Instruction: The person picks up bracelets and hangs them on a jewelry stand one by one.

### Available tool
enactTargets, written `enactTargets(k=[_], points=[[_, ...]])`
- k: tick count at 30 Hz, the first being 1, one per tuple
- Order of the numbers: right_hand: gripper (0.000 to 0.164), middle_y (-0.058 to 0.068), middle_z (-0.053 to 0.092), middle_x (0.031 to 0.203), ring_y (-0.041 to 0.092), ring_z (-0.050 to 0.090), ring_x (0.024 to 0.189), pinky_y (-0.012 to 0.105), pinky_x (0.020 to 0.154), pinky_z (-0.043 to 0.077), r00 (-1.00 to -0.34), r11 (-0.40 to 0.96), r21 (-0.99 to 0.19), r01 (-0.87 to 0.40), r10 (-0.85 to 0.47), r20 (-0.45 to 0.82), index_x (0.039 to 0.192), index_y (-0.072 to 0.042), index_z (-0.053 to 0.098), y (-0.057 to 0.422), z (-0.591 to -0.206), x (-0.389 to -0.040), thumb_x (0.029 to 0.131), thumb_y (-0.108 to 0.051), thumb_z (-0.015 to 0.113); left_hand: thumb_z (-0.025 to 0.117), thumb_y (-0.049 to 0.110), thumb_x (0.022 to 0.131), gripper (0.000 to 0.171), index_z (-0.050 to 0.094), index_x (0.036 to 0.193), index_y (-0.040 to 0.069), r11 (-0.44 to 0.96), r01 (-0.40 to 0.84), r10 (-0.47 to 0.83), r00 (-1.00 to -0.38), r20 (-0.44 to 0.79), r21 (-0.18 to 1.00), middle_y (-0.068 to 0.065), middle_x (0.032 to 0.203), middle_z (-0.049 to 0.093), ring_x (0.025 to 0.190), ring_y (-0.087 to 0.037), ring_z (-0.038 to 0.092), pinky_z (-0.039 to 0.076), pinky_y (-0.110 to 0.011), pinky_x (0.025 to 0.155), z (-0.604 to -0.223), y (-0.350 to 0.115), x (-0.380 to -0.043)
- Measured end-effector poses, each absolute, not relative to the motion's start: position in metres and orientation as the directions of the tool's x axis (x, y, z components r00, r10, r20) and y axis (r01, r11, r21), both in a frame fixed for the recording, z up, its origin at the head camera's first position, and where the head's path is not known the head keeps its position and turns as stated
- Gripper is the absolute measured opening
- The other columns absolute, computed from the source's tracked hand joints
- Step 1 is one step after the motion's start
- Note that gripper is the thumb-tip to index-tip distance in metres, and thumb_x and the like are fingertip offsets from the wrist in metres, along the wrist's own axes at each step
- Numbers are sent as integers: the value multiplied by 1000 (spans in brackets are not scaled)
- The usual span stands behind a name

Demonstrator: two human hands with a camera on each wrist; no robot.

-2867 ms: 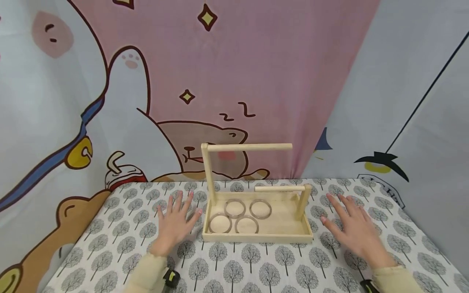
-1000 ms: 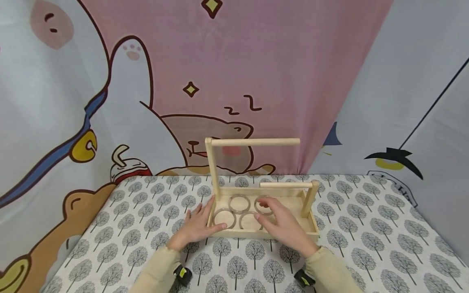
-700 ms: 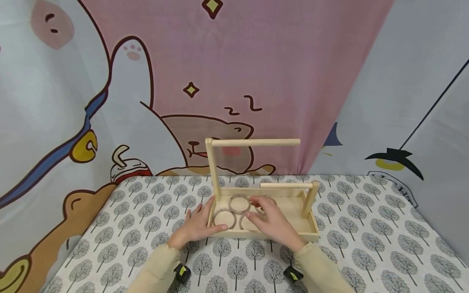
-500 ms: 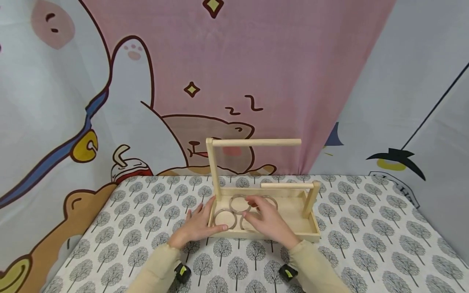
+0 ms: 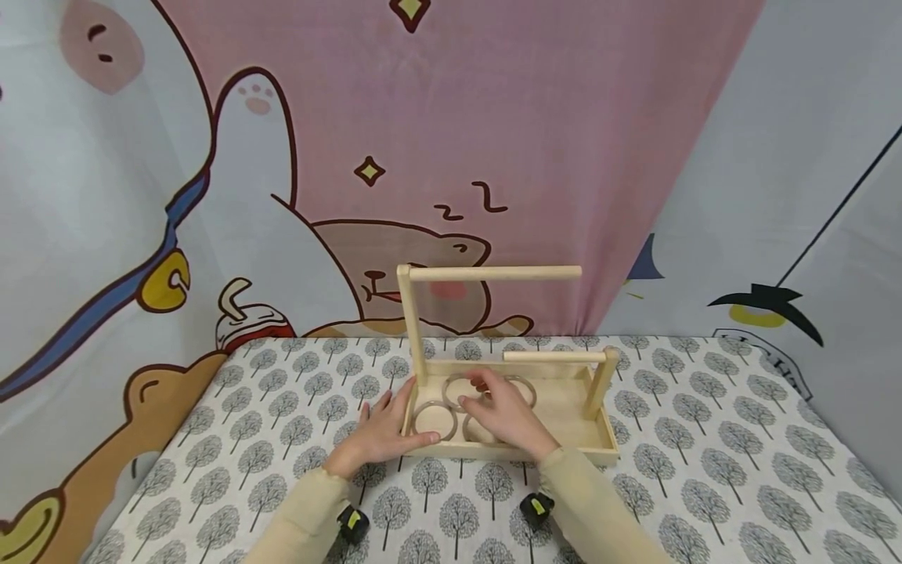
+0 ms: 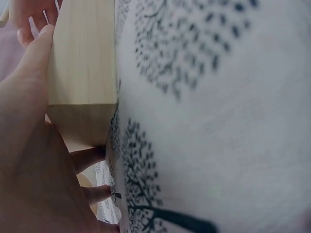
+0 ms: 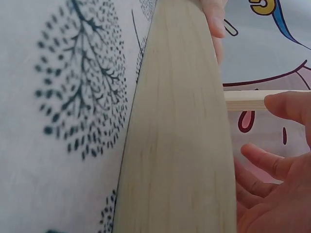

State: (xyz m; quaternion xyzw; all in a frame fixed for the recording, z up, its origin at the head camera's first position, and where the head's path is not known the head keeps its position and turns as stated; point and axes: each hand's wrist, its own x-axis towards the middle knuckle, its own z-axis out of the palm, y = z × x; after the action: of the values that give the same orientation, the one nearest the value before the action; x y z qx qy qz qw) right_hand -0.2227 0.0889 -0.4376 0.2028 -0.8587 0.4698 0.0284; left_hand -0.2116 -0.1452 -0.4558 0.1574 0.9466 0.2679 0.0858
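A shallow pale wooden tray (image 5: 557, 454) stands on the cloth, holding several translucent rings. My left hand (image 5: 380, 435) rests at its front left corner, thumb along the front rim and fingers by the left side; the left wrist view shows this corner (image 6: 82, 104) close up. Over the rings hovers my right hand (image 5: 509, 413), fingers bent, thumb and index apart near the back left ring (image 5: 445, 390). In the right wrist view the fingers (image 7: 265, 160) hold nothing visible. The back right ring (image 5: 534, 392) and the front middle ring (image 5: 466, 428) are partly covered by this hand.
A tall post with a long horizontal bar (image 5: 496, 273) rises at the tray's left end. At the right end a short post (image 5: 599, 388) carries a lower bar (image 5: 553, 356). Tree-patterned cloth (image 5: 705, 470) surrounds the tray, with a cartoon curtain (image 5: 535, 141) behind.
Both hands have come from the cloth on either side to the tray. Lately my right hand has slid left over the rings, while my left hand has stayed at the corner.
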Motion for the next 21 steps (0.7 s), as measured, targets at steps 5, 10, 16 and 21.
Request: enactTargets(k=[5, 10, 16, 21], points=[[51, 22, 57, 121, 36, 59, 104, 47, 90, 50, -927, 499, -797, -341, -318, 198, 131, 1, 52, 85, -440, -228, 89, -22, 69, 63, 61, 85, 102, 8, 156, 12, 807, 245, 342, -936, -87, 538, -23, 148, 36, 138, -48, 19, 7, -73, 104, -456, -145, -212], [55, 22, 55, 126, 37, 56, 107, 49, 90, 48, -933, 494, -808, -321, -311, 180, 132, 3, 50, 81, -445, -232, 87, -20, 72, 62, 62, 85, 103, 8, 156, 12, 809, 248, 343, -935, -86, 534, -23, 148, 36, 138, -49, 20, 8, -73, 104, -457, -146, -212], [58, 21, 53, 132, 38, 52, 117, 51, 98, 43, -943, 510, -805, -301, -285, 173, 134, 2, 50, 77, -450, -236, 86, -19, 73, 62, 62, 85, 102, 7, 156, 12, 811, 252, 345, -935, -84, 529, -22, 149, 36, 138, -49, 20, 8, -74, 104, -457, -146, -212], [59, 22, 52, 134, 38, 48, 122, 52, 103, 38, -949, 507, -813, -285, -270, 164, 135, 2, 49, 75, -454, -239, 86, -19, 73, 62, 61, 85, 102, 7, 156, 12, 813, 249, 343, -936, -86, 526, -22, 149, 35, 138, -48, 20, 8, -73, 104, -457, -145, -213]])
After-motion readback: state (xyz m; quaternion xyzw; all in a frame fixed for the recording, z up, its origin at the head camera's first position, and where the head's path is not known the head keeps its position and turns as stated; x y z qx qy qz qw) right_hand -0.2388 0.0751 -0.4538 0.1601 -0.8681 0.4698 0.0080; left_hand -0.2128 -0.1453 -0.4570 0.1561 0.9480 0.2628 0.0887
